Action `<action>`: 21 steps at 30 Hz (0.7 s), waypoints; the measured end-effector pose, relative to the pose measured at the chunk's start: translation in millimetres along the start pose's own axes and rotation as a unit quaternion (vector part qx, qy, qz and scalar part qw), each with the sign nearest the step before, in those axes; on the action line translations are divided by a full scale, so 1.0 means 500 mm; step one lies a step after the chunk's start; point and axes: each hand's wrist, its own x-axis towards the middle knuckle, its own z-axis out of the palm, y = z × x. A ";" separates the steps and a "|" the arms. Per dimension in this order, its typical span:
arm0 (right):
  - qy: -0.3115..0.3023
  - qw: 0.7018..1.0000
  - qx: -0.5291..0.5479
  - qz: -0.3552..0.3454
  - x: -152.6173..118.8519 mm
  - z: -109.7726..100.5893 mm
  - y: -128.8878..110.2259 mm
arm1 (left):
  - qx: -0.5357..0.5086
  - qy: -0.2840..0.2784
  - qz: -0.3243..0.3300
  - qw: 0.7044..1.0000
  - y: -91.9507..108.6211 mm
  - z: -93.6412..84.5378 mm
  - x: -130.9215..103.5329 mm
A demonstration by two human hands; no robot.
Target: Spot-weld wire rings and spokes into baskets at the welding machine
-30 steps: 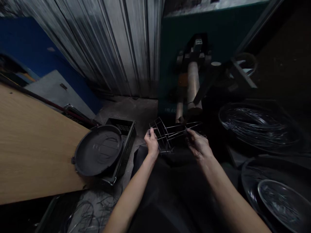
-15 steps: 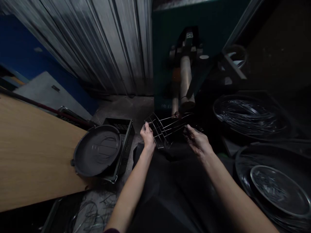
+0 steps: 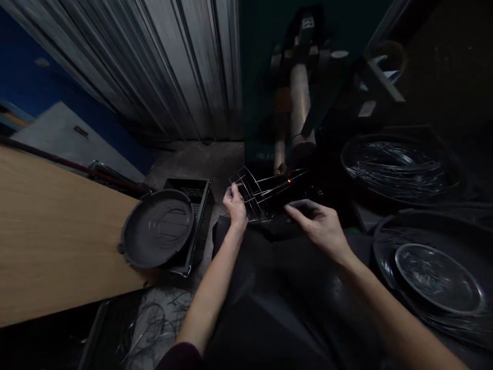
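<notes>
The left hand (image 3: pixel 235 205) is raised in front of the body, fingers pinched on the near rim of the wire frame (image 3: pixel 259 194), which sits tilted between both hands. The right hand (image 3: pixel 321 226) lies flat, fingers extended and loose, apparently just touching the frame's dark lower edge; contact is hard to make out.

No legible text anywhere.

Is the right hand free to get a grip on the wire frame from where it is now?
Probably yes. The right hand hovers open just beside the wire frame, nothing between them; the left hand holds its near end.
</notes>
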 end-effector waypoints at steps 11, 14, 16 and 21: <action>-0.175 0.976 -0.085 0.094 0.049 0.000 0.089 | 0.196 -0.226 0.097 0.949 -0.063 -0.171 -0.096; -0.184 0.973 -0.111 0.079 -0.018 -0.006 0.134 | 0.101 -0.133 -0.179 0.969 -0.072 -0.183 -0.035; -0.192 0.974 -0.110 0.050 -0.064 -0.010 0.160 | 0.027 -0.151 -0.340 0.928 -0.075 -0.172 -0.002; -0.205 0.968 -0.134 -0.060 -0.142 -0.021 0.234 | -0.039 -0.137 -0.487 0.862 -0.069 -0.112 0.008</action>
